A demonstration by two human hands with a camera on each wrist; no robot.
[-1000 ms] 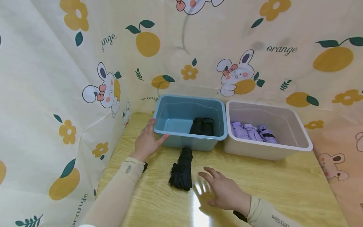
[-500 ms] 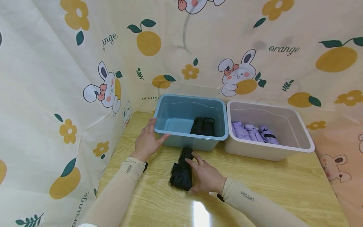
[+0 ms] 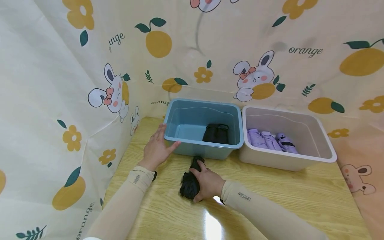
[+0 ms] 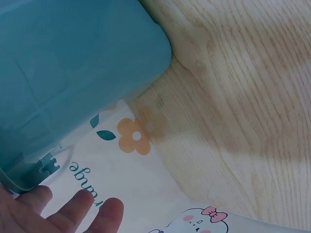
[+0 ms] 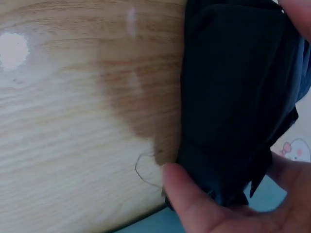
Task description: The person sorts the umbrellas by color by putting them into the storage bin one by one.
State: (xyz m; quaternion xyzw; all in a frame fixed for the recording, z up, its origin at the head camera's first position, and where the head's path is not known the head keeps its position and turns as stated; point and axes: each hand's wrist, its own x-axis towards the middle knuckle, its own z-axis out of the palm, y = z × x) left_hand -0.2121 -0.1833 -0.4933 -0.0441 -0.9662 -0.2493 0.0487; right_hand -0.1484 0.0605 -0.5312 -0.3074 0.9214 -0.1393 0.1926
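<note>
A folded black umbrella [image 3: 188, 187] lies on the wooden table in front of the blue bin [image 3: 207, 150]. My right hand [image 3: 209, 182] grips it across the middle from the right, its fingers over the far end and the thumb towards the near end. In the right wrist view, the umbrella's dark cloth [image 5: 233, 92] sits between my thumb and fingers, with a thin loop of cord [image 5: 142, 170] beside it. My left hand [image 3: 155, 151] touches the blue bin's left rim with fairly straight fingers. The left wrist view shows those fingertips [image 4: 80, 206] by the bin's edge.
Inside the blue bin lies a black folded item [image 3: 215, 134] at the right. A beige bin [image 3: 279, 160] stands against its right side, holding several purple folded items [image 3: 270, 141]. Patterned cloth [image 3: 192, 50] hangs behind and along the left.
My right hand has moved left and forward from the table onto the black umbrella and has taken hold of it. My left hand stays at the blue bin's rim.
</note>
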